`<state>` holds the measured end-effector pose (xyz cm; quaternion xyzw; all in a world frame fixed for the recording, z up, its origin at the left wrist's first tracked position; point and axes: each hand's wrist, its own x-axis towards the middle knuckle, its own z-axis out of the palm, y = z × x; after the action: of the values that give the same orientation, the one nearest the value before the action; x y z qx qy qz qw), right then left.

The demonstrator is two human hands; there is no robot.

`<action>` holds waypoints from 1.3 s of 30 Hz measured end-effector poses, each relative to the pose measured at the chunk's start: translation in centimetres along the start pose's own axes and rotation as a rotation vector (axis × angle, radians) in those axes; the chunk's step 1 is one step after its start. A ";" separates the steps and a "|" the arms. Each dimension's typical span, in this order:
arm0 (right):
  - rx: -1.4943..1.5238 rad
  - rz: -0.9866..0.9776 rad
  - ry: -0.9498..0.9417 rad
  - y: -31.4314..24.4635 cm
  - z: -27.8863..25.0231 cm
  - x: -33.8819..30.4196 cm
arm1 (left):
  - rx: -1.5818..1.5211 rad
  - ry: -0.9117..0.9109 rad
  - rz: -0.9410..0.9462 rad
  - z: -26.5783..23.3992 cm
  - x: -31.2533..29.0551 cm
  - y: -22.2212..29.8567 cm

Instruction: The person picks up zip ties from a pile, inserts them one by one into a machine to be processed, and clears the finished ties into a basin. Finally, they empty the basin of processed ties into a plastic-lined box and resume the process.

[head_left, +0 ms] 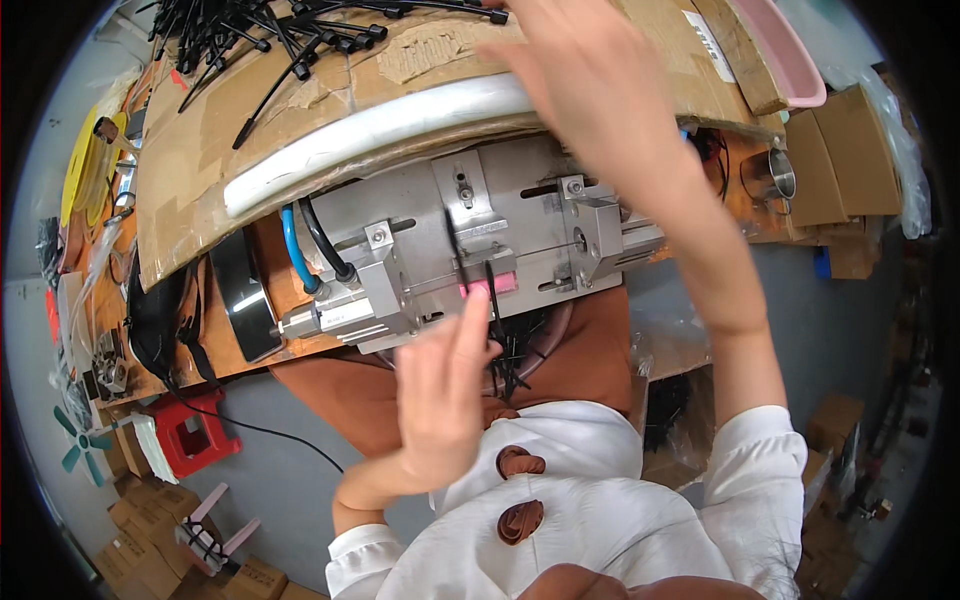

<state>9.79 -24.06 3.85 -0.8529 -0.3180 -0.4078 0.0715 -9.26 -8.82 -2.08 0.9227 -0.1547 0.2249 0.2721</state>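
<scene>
Extending the left hand (pixel 437 395) to the pink block (pixel 505 283) on the metal fixture (pixel 528 238), gripping or merely nearing a thin black strip (pixel 492 278), impossible to tell which, and reaching with the right hand (pixel 590 85), too blurred for telling open from closed, over the cardboard (pixel 430 55) near heaped black rods (pixel 345 42).

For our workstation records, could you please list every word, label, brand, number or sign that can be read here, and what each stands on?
None can be quoted:
White label on the cardboard sheet: dark print, too blurred to read.
Silver cylinder, left of the pink piece: markings too small to read.
Brown carton, lower left: dark print, too small to read.
</scene>
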 end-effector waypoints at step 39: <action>0.554 0.098 -0.347 -7.6 -6.3 -10.4 | 0.176 -0.188 0.126 -4.9 15.3 -8.2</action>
<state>-3.73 -25.51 -0.81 -0.8721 -0.3827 -0.1504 0.2652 5.49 -1.94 5.74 0.9485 -0.2168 0.1668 0.1599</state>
